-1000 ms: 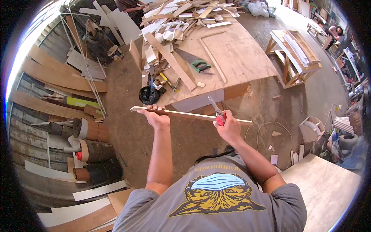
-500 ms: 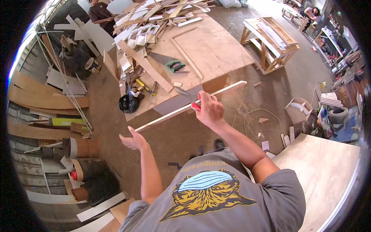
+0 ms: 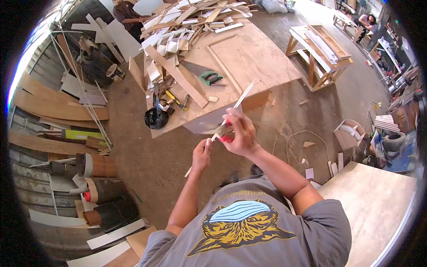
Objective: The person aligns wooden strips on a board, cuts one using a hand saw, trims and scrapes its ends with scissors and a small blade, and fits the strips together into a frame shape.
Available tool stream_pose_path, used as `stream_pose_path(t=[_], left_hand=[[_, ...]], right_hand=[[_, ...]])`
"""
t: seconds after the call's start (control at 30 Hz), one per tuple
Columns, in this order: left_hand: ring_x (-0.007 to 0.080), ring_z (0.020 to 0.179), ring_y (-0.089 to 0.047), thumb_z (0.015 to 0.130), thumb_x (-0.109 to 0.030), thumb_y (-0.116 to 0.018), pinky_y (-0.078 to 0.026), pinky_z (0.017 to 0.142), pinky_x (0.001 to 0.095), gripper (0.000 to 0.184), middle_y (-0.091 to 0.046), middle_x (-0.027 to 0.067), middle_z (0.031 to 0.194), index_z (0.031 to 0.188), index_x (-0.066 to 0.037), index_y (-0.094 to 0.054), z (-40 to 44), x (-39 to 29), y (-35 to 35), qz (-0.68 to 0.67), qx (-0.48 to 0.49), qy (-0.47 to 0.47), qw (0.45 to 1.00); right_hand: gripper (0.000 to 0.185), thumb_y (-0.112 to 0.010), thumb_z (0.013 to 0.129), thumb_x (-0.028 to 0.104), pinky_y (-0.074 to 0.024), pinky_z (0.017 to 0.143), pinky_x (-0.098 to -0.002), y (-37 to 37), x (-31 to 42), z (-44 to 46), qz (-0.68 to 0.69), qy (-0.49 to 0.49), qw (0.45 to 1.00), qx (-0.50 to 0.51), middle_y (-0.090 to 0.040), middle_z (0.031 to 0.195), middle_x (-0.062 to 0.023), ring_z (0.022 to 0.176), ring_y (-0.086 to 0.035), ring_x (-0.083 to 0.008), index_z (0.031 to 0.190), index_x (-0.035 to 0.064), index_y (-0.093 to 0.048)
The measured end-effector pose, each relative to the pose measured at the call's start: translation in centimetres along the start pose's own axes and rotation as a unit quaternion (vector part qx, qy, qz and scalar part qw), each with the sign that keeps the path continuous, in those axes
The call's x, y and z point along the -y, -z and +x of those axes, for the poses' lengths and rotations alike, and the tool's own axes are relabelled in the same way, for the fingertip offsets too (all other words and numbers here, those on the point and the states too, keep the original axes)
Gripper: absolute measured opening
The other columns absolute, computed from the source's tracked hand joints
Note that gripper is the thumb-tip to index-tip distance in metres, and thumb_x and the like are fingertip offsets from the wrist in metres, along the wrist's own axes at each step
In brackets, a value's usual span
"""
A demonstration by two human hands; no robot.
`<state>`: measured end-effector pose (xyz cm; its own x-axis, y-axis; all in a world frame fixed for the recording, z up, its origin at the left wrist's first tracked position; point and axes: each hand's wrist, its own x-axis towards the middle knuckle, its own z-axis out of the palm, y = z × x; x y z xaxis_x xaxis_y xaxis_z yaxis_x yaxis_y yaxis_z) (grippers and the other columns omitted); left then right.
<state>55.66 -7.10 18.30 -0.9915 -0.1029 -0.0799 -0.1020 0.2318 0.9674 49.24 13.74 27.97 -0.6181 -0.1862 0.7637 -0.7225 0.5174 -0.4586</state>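
1 strip (image 3: 244,94) is slanting near the desk (image 3: 271,66). The left hand (image 3: 201,155) is gripping it; the right hand (image 3: 242,135) is clasping snips (image 3: 226,139) beside it, apparently calling for steady support.

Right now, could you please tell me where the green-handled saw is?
In the head view, the saw lies on the wooden table, right of the yellow-handled tool and the long plank.

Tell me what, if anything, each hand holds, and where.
Left hand: the thin wooden strip, by its nearer half. Right hand: snips, by their red handles.
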Motion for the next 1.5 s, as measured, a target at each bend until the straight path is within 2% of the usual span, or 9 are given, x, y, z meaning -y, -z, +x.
stream_pose_path(t=[0.1,0.13,0.33,0.43,0.63,0.9,1.13,1.23,1.5], left_hand=[[0.0046,0.074,-0.041,0.111,-0.036,-0.055,-0.037,0.065,0.0226,0.035,-0.047,-0.0070,0.082,0.113,-0.002,-0.066,-0.5,1.4,-0.6,-0.003,-0.042,-0.006,0.999],[0.0043,0.074,-0.040,0.111,-0.036,-0.055,-0.036,0.065,0.0222,0.035,-0.047,-0.0072,0.082,0.114,-0.003,-0.066,-0.4,2.2,-0.8,-0.003,-0.049,-0.022,0.999],[0.0030,0.073,-0.037,0.111,-0.034,-0.054,-0.033,0.062,0.0212,0.032,-0.044,-0.0079,0.082,0.122,-0.005,-0.060,-1.2,1.5,-1.6,-0.011,-0.078,-0.052,0.996],[0.0058,0.078,-0.039,0.112,-0.029,-0.052,-0.037,0.068,0.0244,0.027,-0.043,-0.0063,0.086,0.125,-0.006,-0.057,-2.0,2.1,-1.6,-0.018,-0.076,-0.047,0.996],[0.0056,0.079,-0.039,0.112,-0.023,-0.053,-0.036,0.069,0.0224,0.023,-0.043,-0.0056,0.090,0.127,-0.006,-0.054,-2.8,4.1,-2.0,-0.013,-0.098,-0.083,0.992],[0.0053,0.081,-0.040,0.110,-0.018,-0.056,-0.036,0.072,0.0209,0.022,-0.043,-0.0054,0.091,0.128,-0.006,-0.054,-3.5,5.3,-1.8,-0.055,-0.088,-0.084,0.991],[0.0129,0.100,-0.058,0.113,-0.046,-0.040,-0.048,0.089,0.0315,0.050,-0.064,0.0043,0.112,0.131,-0.003,-0.057,-1.7,0.5,-0.9,-0.118,0.002,-0.133,0.984],[0.0156,0.106,-0.060,0.113,-0.045,-0.039,-0.050,0.093,0.0351,0.049,-0.065,0.0061,0.114,0.131,-0.002,-0.057,0.5,-3.7,-1.3,-0.238,-0.019,-0.092,0.967],[0.0132,0.093,-0.066,0.113,-0.035,-0.045,-0.055,0.080,0.0297,0.037,-0.067,0.0027,0.105,0.122,-0.002,-0.061,1.6,-6.9,-2.8,-0.197,-0.002,-0.124,0.972]], right_hand=[[0.061,-0.086,0.074,0.011,-0.0552,0.086,-0.0385,0.4,0.6,0.8,0.100,-0.127,0.983,-0.081,-0.050,0.137,-0.0162,0.098,-0.065,-0.0247,0.128,0.0085,-0.058],[0.063,-0.087,0.075,0.011,-0.0586,0.085,-0.0405,0.8,0.5,1.0,0.078,-0.141,0.986,-0.050,-0.036,0.145,-0.0216,0.099,-0.066,-0.0266,0.129,0.0082,-0.056],[0.062,-0.087,0.075,0.013,-0.0581,0.085,-0.0396,1.0,0.7,1.6,0.107,-0.125,0.985,-0.060,-0.058,0.127,-0.0144,0.096,-0.068,-0.0261,0.129,0.0089,-0.056],[0.062,-0.088,0.075,0.014,-0.0572,0.086,-0.0381,0.8,0.6,0.9,0.183,-0.199,0.962,0.030,-0.066,0.110,-0.0110,0.096,-0.069,-0.0246,0.129,0.0090,-0.057],[0.065,-0.088,0.078,0.009,-0.0485,0.094,-0.0294,0.3,0.7,0.7,0.362,-0.236,0.898,0.079,-0.063,0.114,-0.0039,0.105,-0.058,-0.0118,0.135,0.0053,-0.057],[0.066,-0.086,0.075,0.012,-0.0509,0.100,-0.0350,0.0,0.9,0.6,0.332,-0.174,0.918,0.132,-0.066,0.126,-0.0108,0.114,-0.066,-0.0213,0.136,0.0095,-0.060],[0.066,-0.084,0.074,0.011,-0.0518,0.101,-0.0360,0.8,2.0,1.4,0.350,-0.137,0.910,0.174,-0.062,0.131,-0.0126,0.115,-0.067,-0.0271,0.136,0.0093,-0.062],[0.069,-0.081,0.074,0.008,-0.0497,0.105,-0.0369,1.4,3.4,2.1,0.337,-0.154,0.899,0.233,-0.060,0.136,-0.0143,0.121,-0.063,-0.0265,0.139,0.0077,-0.060],[0.071,-0.078,0.072,0.007,-0.0528,0.101,-0.0399,1.2,3.5,2.6,0.319,-0.114,0.919,0.202,-0.063,0.129,-0.0132,0.113,-0.067,-0.0314,0.141,0.0127,-0.060]])
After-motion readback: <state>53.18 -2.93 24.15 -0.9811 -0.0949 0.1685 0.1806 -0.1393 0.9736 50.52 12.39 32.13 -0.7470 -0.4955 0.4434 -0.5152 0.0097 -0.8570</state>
